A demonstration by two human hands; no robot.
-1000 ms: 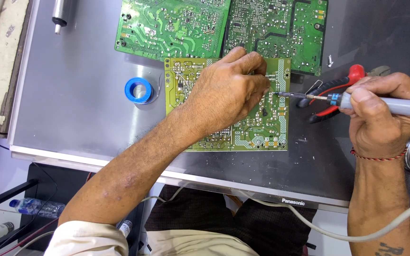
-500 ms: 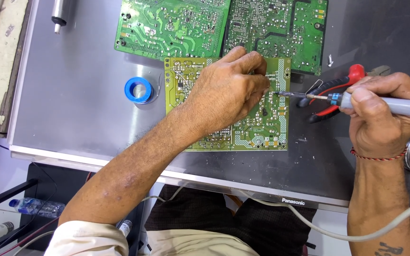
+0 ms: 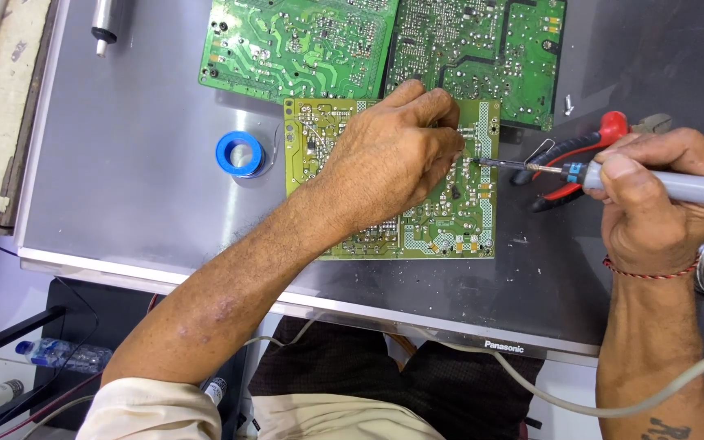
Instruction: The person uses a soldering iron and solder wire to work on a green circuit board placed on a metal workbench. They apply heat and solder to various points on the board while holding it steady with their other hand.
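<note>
Grey and smooth, the flat panel (image 3: 124,163) serving as our bench carries everything in view. On it lies the yellow-green circuit board (image 3: 458,220), solder side up, our landmark for the rest. Our left hand (image 3: 385,159) rests on the board's middle, fingers curled together and pressed down near its right edge; whether they pinch anything between them we cannot tell. Right of the board, our right hand (image 3: 653,208) is closed around the grey handle of the soldering iron (image 3: 613,175). The iron's long axis runs level, right to left, and its tip sits at the board's right edge, just beside our left fingertips. So the spot being worked lies left of the right hand and directly under the left, which is the nearer. Red-handled pliers (image 3: 580,151) lie under the iron, just right of the board. Two green boards (image 3: 303,45) lie above it, a blue solder spool (image 3: 240,153) to its left.
</note>
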